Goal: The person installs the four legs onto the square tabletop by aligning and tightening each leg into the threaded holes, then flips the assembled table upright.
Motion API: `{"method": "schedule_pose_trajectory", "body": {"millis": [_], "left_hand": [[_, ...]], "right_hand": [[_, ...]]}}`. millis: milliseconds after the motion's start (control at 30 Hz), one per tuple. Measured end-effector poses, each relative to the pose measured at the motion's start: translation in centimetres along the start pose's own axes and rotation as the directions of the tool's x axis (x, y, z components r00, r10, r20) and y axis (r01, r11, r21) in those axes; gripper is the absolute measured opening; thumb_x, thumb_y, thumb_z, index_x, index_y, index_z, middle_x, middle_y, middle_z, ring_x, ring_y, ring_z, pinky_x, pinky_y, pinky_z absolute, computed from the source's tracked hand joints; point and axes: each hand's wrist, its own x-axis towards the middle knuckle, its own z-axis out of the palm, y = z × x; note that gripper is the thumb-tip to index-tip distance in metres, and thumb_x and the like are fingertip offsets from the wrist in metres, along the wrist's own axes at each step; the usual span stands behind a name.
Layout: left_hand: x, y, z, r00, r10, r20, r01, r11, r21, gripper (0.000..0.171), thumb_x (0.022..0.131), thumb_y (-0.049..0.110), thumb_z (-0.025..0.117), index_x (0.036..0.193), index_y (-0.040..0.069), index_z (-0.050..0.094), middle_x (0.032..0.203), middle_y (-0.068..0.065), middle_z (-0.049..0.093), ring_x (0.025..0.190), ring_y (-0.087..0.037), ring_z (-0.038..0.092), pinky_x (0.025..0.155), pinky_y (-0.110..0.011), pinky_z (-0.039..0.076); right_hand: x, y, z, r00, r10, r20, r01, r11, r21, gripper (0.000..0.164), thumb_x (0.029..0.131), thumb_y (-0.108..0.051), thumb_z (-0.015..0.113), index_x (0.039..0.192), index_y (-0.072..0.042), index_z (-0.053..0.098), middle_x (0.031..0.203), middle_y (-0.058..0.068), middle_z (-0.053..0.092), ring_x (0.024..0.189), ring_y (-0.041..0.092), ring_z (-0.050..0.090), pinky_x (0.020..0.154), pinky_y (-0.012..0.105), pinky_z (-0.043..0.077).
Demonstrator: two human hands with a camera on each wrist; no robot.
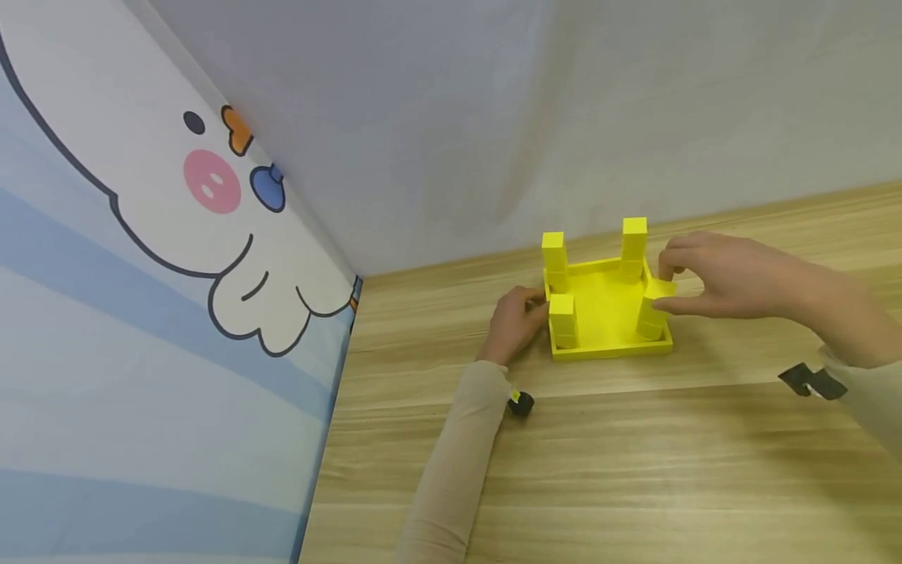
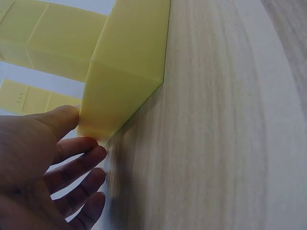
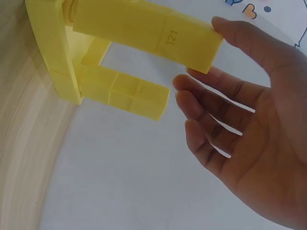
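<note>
On the wooden table lies a shallow yellow tray (image 1: 607,317) with a stack of yellow blocks rising from each corner. My right hand (image 1: 740,274) pinches the top yellow block (image 3: 192,45) of the near right stack between thumb and fingertips. That block bears the number 121, and its stack leans slightly in the head view. At the tray's left side, my left hand (image 1: 516,323) pinches the tray wall (image 2: 120,91) with thumb and index finger, the other fingers loosely bent. The far right stack (image 1: 634,249), far left stack (image 1: 555,261) and near left stack (image 1: 564,319) stand upright.
A pale grey wall (image 1: 493,141) rises just behind the tray. On the left stands a panel (image 1: 141,313) with a cartoon figure. The wooden tabletop (image 1: 634,470) stretches toward me. Small black pieces (image 1: 521,404) sit at both sleeve cuffs.
</note>
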Motion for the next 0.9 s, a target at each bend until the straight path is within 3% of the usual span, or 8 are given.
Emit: {"method": "schedule_pose_trajectory", "body": {"millis": [167,333,500,767,900], "left_hand": [[0.0,0.1,0.0,1.0,-0.005,0.002,0.005,1.0,0.0,0.031,0.1,0.028,0.063,0.125,0.013,0.073,0.122,-0.006,0.072,0.112,-0.022,0.067,0.1,-0.04,0.054],[0.1,0.1,0.0,1.0,-0.014,-0.006,0.014,1.0,0.013,0.031,0.099,0.029,0.063,0.125,0.013,0.073,0.123,-0.006,0.072,0.112,-0.022,0.067,0.1,-0.038,0.054],[0.4,0.1,0.2,1.0,-0.018,-0.009,0.018,1.0,0.025,0.032,0.099,0.027,0.063,0.125,0.011,0.072,0.124,-0.007,0.072,0.114,-0.023,0.067,0.101,-0.039,0.054],[0.5,0.2,0.2,1.0,-0.005,-0.003,0.005,1.0,0.02,0.031,0.1,0.027,0.063,0.125,0.011,0.073,0.123,-0.007,0.072,0.113,-0.023,0.068,0.1,-0.039,0.054],[0.6,0.1,0.2,1.0,-0.003,-0.006,0.003,1.0,0.024,0.031,0.1,0.028,0.063,0.124,0.012,0.073,0.122,-0.007,0.072,0.113,-0.023,0.067,0.1,-0.039,0.054]], "right_hand": [[-0.3,-0.1,-0.4,1.0,-0.01,0.011,0.01,1.0,-0.007,0.043,0.085,-0.043,0.08,0.119,-0.019,0.069,0.125,0.003,0.068,0.116,0.029,0.063,0.098,0.053,0.051],[-0.6,0.4,-0.5,0.998,-0.063,0.023,0.063,0.998,-0.004,0.052,0.086,-0.025,0.077,0.137,-0.025,0.063,0.139,0.008,0.064,0.128,0.036,0.058,0.1,0.059,0.049],[-0.3,1.1,-0.2,0.995,-0.103,0.002,0.103,0.995,0.01,0.044,0.089,-0.017,0.073,0.132,-0.022,0.066,0.134,0.006,0.065,0.127,0.035,0.059,0.099,0.059,0.05],[0.1,1.0,0.2,0.997,-0.052,-0.053,0.052,0.999,0.01,0.022,0.089,-0.029,0.078,0.106,-0.017,0.071,0.118,0.003,0.068,0.114,0.029,0.062,0.097,0.052,0.052],[0.2,0.8,0.1,0.998,-0.025,-0.054,0.025,1.0,-0.003,0.024,0.088,-0.034,0.079,0.104,-0.017,0.071,0.117,0.003,0.068,0.114,0.03,0.062,0.098,0.053,0.051]]}}
